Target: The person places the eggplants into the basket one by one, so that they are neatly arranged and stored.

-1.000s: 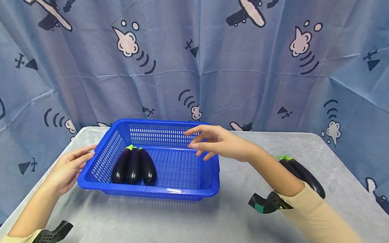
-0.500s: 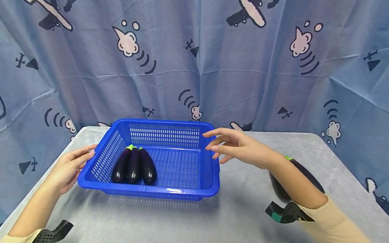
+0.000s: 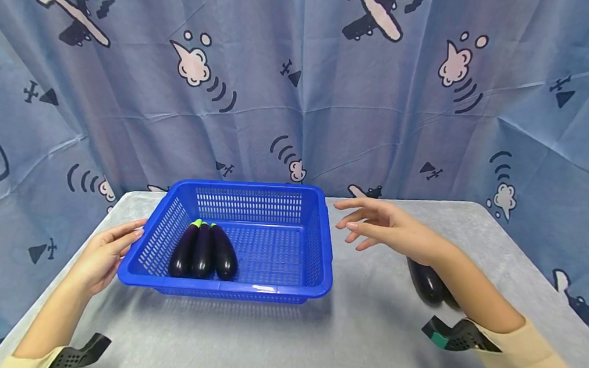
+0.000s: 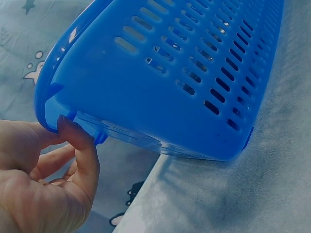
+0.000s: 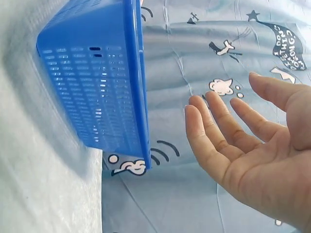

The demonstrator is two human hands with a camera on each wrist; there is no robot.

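Observation:
A blue plastic basket (image 3: 186, 284) with slotted walls stands on the grey table. Three dark purple eggplants (image 3: 203, 258) lie side by side at its left, green stem ends toward the back. My left hand (image 3: 101, 255) pinches the basket's left rim between thumb and fingers. In the left wrist view, that hand (image 4: 48, 179) has its fingertips right at the rim's corner. Past the basket's right side hovers my right hand (image 3: 395, 231), fingers spread and loosely bent, holding nothing. The right wrist view shows its palm (image 5: 257, 179) apart from the basket wall (image 5: 92, 97).
More eggplants (image 3: 424, 283) lie on the table (image 3: 259, 344) at the right, partly hidden behind my right forearm. A blue patterned curtain (image 3: 261, 87) hangs right behind the table's back edge. Both wrists wear black camera mounts (image 3: 462, 334).
My right hand has moved right, from over the basket to beyond its right rim, staying empty. The left hand, the basket and the eggplants in it have not moved.

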